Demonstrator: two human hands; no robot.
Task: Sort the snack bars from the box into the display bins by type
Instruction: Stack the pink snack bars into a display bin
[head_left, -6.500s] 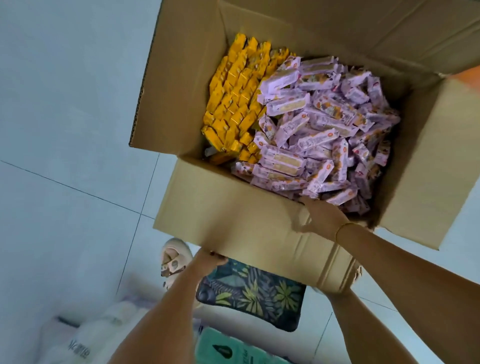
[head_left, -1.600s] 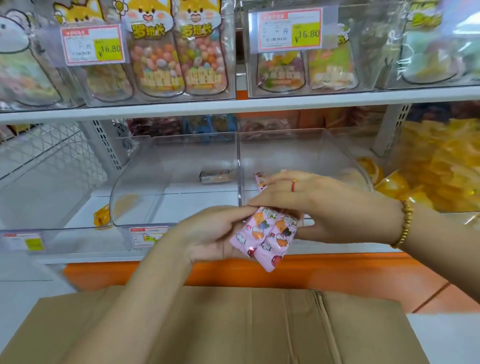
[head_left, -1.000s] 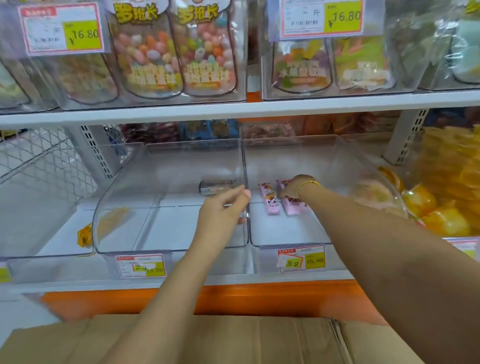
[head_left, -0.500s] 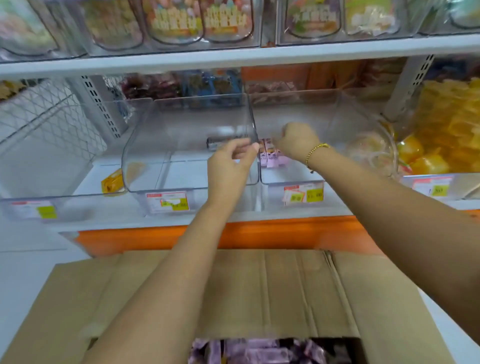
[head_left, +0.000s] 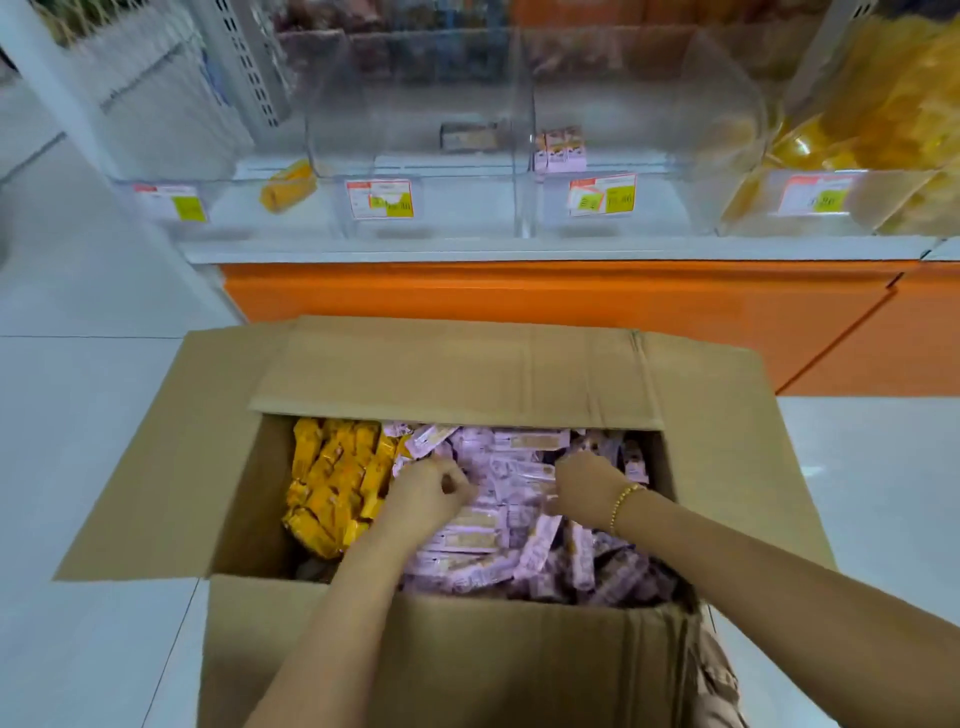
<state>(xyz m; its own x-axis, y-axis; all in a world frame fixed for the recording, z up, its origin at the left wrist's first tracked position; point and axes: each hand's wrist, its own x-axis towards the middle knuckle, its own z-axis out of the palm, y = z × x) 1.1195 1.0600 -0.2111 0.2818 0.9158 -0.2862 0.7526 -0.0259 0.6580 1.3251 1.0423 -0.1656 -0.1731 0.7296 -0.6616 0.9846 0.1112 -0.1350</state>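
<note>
Below, my left hand (head_left: 426, 499) and right hand (head_left: 584, 488) curl among pink bars (head_left: 478, 540) in the box (head_left: 467, 665); each grip's hold cannot be told.

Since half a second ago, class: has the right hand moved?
Yes. The right hand has left the clear bin and come down into the box, where it now rests among the pink bars.

head-worn, steeply down into box (head_left: 493, 660)
</note>
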